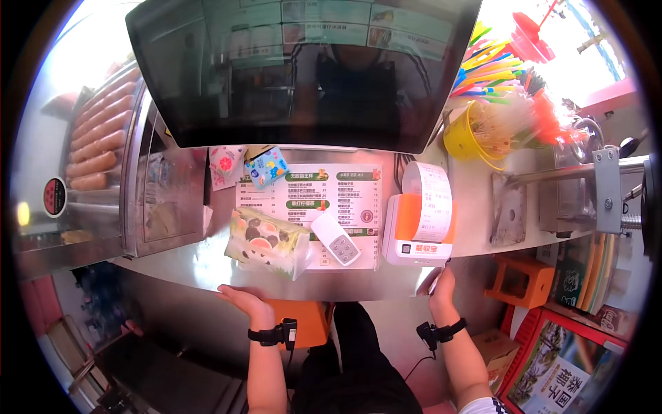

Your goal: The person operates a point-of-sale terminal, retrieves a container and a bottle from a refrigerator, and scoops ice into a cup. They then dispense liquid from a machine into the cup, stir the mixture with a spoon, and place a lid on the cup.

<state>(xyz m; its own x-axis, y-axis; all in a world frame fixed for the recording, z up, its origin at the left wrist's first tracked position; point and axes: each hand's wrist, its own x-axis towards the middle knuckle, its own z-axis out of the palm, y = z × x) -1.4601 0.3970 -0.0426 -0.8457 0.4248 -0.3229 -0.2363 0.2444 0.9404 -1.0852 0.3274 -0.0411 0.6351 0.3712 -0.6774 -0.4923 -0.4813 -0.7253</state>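
Observation:
My left hand [249, 304] rests at the front edge of the steel counter [207, 279], flat and with nothing visible in it. At the same edge, below the receipt printer, is my right hand [443, 285]; a small dark, shiny thing shows beside its fingers, and whether it is held is unclear. On the counter lies a printed menu sheet [362, 178]. A patterned plastic packet [266, 240] and a white remote control [336, 239] lie over it. The white and orange receipt printer [418, 252] has a curled paper strip [433, 207] hanging out. Both wrists wear black straps.
A large dark monitor [305, 103] stands behind the menu. Left is a glass-fronted case [139, 207] with sausages [101, 124]. Small packets [266, 166] lie below the monitor. A yellow basket [460, 135], colourful straws [486, 67] and a metal-armed device [607, 191] are at right.

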